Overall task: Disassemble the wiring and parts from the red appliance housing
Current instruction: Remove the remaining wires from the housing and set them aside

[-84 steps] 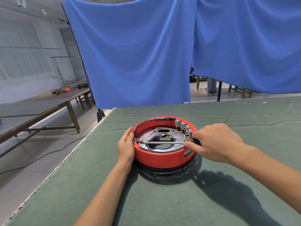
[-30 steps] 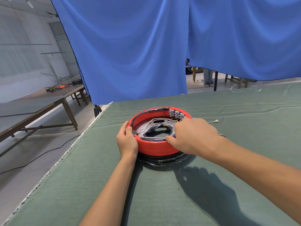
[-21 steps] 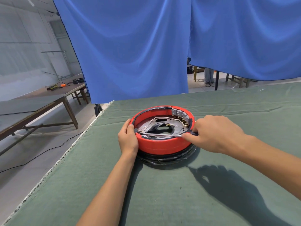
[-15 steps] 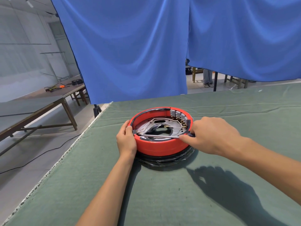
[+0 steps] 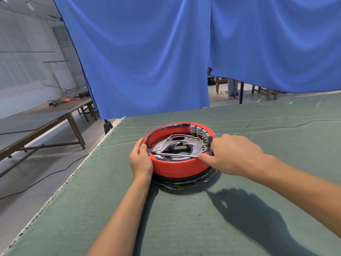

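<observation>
A round red appliance housing point(image 5: 178, 168) sits upside down on a black base on the green table. Inside it lie a grey metal plate point(image 5: 193, 143), thin wiring point(image 5: 170, 138) and a row of grey terminal blocks point(image 5: 200, 131) at the far right rim. My left hand point(image 5: 141, 159) grips the housing's left rim. My right hand point(image 5: 233, 155) grips the dark handle of a screwdriver point(image 5: 175, 154). Its metal shaft lies across the opening, with the tip at the left inner wall by my left thumb.
The green cloth table point(image 5: 203, 218) has its left edge close to the housing, with floor and a cable below. Blue curtains point(image 5: 147, 52) hang behind. A wooden table point(image 5: 46, 119) with tools stands far left. A person's legs point(image 5: 232, 89) show beyond the curtain gap.
One second ago my right hand covered the housing's near right side. It drew back to the right rim, and the screwdriver shaft now spans the opening. My left hand has stayed on the rim.
</observation>
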